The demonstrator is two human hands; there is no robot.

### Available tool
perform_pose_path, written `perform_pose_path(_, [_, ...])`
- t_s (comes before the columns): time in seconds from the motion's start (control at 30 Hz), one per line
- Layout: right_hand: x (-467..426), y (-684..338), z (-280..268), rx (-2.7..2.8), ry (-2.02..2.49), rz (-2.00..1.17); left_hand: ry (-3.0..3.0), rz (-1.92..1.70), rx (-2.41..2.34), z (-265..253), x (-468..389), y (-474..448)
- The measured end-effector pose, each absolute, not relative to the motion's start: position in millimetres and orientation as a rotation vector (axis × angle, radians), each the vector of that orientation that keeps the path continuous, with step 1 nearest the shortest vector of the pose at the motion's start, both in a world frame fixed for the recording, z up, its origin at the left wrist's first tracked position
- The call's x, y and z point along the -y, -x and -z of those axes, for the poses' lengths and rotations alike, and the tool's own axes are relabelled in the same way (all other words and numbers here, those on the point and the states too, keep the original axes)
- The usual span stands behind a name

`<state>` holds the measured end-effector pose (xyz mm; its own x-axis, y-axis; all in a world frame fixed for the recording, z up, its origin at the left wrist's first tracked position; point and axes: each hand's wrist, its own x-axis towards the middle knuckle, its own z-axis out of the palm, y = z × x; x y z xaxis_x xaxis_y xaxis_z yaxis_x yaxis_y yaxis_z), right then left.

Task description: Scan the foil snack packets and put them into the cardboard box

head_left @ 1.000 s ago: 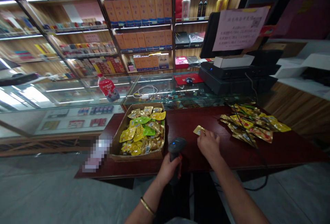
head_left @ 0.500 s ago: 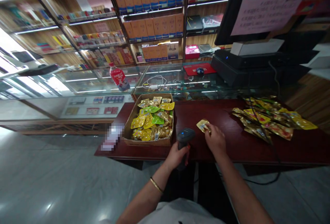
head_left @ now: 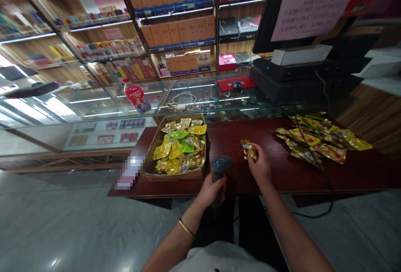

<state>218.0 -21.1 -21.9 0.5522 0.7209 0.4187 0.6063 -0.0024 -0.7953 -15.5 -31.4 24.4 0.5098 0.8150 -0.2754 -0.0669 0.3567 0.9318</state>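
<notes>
- Both hands are occupied: the right hand (head_left: 260,167) pinches a gold packet (head_left: 247,151) between thumb and fingers, while the left hand (head_left: 210,190) is wrapped around the handle of a scanner (head_left: 221,164).
- Gold packet: over the desk (head_left: 224,136), between the box (head_left: 175,176) and the heap (head_left: 316,138), nearer the box.
- Progress, as I judge it: partway. Packets form two lots, many in the box and a loose heap at the right; the gold packet is in neither. Which lot is done and which is left, I cannot tell.
- Direction: the gold packet's long axis seems to slant from far left to near right, its near end in the fingers and its free end away from the person. A pale printed patch faces up.
- Scanner: handle roughly upright, head turned rightward, roughly toward the gold packet, apart from it.
- Farther out: a cable (head_left: 328,182) crosses the heap.
</notes>
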Motion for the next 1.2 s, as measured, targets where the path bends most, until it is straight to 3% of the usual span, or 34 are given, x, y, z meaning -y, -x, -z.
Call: perform_pose_path(1.2, [19.6, -216.4, 24.3, 1.087, 1.678, -0.205, -1.043, -0.645, -0.801, -16.7, 30.0, 21.1])
